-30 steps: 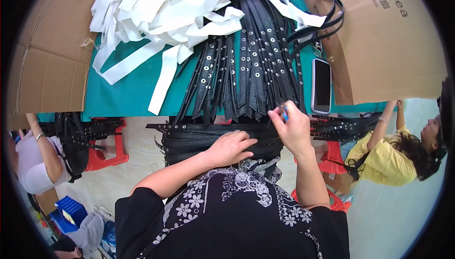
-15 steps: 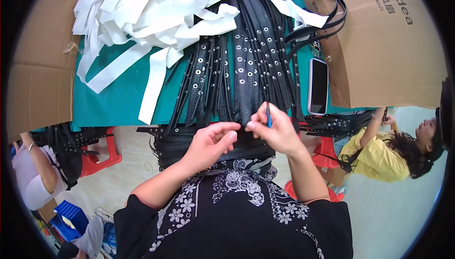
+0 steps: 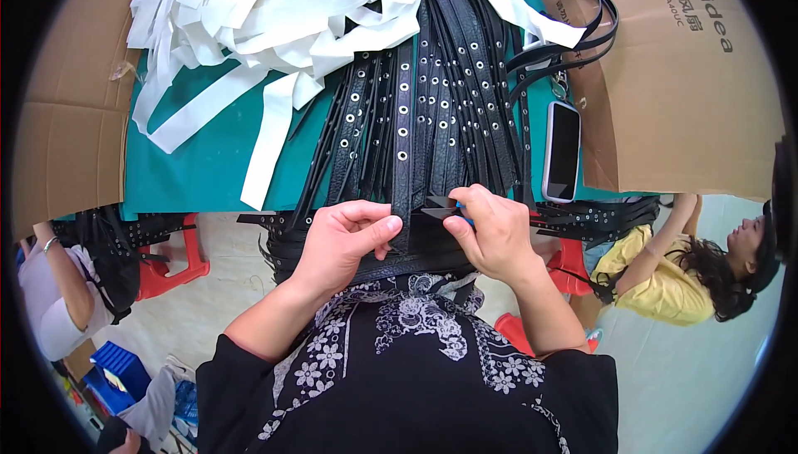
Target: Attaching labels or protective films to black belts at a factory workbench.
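Note:
My left hand point(image 3: 349, 242) pinches the near end of a black leather strap point(image 3: 402, 155) with a row of silver eyelets, which runs away from me over the table's front edge. In my right hand point(image 3: 496, 234) is a pair of thread snips point(image 3: 440, 206) with dark blades and a bit of blue at the handle. Their blades point left, apart and close to the strap's right side. Many more black eyelet straps point(image 3: 486, 122) lie side by side under and beside it on the green table point(image 3: 216, 171). A further dark bundle point(image 3: 391, 267) lies below the edge, across my front.
White fabric strips point(image 3: 274, 14) are heaped at the far left. A phone point(image 3: 562, 153) lies at the right, near looped black straps point(image 3: 603, 22). Cardboard boxes point(image 3: 682, 105) flank the table. Co-workers sit at both sides, one in a yellow shirt point(image 3: 665, 279), near red stools point(image 3: 179, 263).
My left hand has taken hold of a strap's end. The snips in my right hand have turned from pointing away to pointing left, their blades now showing. The view has shifted slightly.

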Motion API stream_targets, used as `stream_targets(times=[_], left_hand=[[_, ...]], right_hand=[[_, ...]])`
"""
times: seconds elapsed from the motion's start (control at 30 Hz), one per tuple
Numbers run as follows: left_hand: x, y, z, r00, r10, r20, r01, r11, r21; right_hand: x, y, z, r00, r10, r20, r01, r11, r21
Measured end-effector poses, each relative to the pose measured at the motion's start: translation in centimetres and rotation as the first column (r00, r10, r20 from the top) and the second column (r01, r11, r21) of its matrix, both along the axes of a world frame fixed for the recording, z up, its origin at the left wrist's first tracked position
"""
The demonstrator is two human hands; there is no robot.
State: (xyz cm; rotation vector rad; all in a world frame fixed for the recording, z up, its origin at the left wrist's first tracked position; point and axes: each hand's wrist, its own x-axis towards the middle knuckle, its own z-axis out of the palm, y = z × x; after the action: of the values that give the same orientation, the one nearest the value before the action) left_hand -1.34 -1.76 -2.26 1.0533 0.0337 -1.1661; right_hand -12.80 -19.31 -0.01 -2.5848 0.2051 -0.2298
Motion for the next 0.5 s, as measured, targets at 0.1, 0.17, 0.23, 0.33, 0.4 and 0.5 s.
stream_targets(times=[0.1,0.17,0.23,0.33,0.4,0.5], left_hand=[[0.0,0.2,0.1,0.999,0.002,0.051,-0.002,1.000,-0.007],[-0.1,0.1,0.2,0.998,-0.008,0.058,0.009,1.000,-0.015],[-0.3,0.1,0.2,0.997,0.012,0.070,-0.010,0.999,-0.032],[-0.4,0.2,0.0,0.996,0.026,0.088,-0.020,0.998,-0.061],[-0.3,0.1,-0.1,0.995,0.020,0.097,-0.013,0.997,-0.076],[-0.3,0.1,-0.3,0.996,0.009,0.086,-0.003,0.997,-0.073]], right_hand=[[0.6,0.5,0.9,0.997,0.071,-0.004,-0.071,0.996,-0.063],[0.8,1.1,0.6,0.999,0.050,0.019,-0.049,0.997,-0.053],[1.0,1.6,0.6,0.999,0.024,0.039,-0.022,0.999,-0.040],[1.0,2.1,0.6,0.999,-0.020,0.040,0.021,0.999,-0.029],[1.0,2.3,0.7,0.999,-0.050,0.013,0.051,0.998,-0.048],[0.9,2.3,0.7,0.999,-0.043,0.017,0.044,0.996,-0.082]])
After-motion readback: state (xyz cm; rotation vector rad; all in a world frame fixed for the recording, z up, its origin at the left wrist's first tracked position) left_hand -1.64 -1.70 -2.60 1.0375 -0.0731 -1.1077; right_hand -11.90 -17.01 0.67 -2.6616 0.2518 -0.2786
